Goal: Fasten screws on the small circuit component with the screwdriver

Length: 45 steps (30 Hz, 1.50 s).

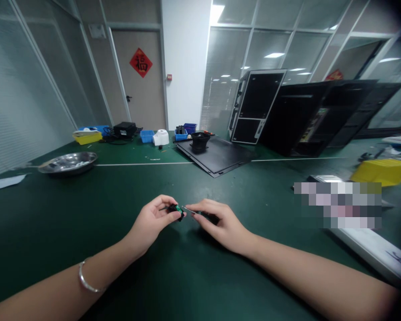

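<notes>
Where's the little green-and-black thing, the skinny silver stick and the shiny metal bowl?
Little green-and-black thing (178, 208): head view, on its green face.
Skinny silver stick (189, 210): head view, midway along its shaft.
Shiny metal bowl (72, 171): head view, on its near outer wall.

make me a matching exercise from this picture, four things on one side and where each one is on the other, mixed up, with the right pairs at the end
Things
1. small green and black part
2. metal bowl
3. bracelet
4. thin metal tool

Places
A. around the left forearm
B. in the right hand
C. in the left hand
D. on the table

Pairs: 1-C, 2-D, 3-A, 4-B
</notes>
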Tool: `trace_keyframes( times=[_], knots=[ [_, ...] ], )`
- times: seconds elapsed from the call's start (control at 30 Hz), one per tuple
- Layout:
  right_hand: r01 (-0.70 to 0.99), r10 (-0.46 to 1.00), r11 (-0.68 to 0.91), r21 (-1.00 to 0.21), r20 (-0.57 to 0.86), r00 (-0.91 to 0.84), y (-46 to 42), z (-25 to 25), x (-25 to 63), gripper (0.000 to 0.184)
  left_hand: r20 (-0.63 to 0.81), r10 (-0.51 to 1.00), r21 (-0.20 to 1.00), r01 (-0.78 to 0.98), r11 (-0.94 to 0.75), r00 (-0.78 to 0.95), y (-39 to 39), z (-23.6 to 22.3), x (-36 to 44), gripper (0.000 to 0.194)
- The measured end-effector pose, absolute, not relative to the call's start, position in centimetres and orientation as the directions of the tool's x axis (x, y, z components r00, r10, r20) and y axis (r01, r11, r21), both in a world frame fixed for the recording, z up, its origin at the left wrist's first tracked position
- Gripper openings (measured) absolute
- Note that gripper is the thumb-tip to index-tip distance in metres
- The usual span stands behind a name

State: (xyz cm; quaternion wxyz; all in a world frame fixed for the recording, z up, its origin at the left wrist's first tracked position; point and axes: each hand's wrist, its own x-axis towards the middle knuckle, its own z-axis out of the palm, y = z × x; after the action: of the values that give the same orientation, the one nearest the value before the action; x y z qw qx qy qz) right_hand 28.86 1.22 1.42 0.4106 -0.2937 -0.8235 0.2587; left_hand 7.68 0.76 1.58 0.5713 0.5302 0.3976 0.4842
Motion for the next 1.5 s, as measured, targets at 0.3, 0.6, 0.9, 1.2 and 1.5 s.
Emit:
trace_keyframes(
  times=[0.3,0.6,0.9,1.2,1.5],
  knots=[
    [0.255,0.678,0.703,-0.664,0.518,-0.522,1.09,1.63,28.9,0.027,0.093,0.985,0.994,-0.075,-0.082,0.147,0.65,1.87,7.81,0.03],
    [0.258,0.687,0.693,-0.673,0.508,-0.519,1.2,1.47,28.88,0.027,0.127,0.976,0.99,0.031,-0.134,0.177,0.36,1.89,7.65,0.02],
    [0.225,0.664,0.709,-0.668,0.528,-0.529,1.29,1.6,28.94,0.028,0.104,0.975,0.994,0.0,-0.106,0.194,0.48,1.8,7.77,0.021],
    [0.199,0.659,0.709,-0.676,0.537,-0.526,1.28,1.53,28.88,0.028,0.086,0.976,0.996,-0.044,-0.078,0.201,0.44,1.74,7.85,0.022],
    [0.207,0.667,0.71,-0.673,0.548,-0.505,1.25,1.54,28.93,0.027,0.146,0.972,0.989,-0.051,-0.139,0.181,0.44,1.73,7.87,0.02]
  ],
)
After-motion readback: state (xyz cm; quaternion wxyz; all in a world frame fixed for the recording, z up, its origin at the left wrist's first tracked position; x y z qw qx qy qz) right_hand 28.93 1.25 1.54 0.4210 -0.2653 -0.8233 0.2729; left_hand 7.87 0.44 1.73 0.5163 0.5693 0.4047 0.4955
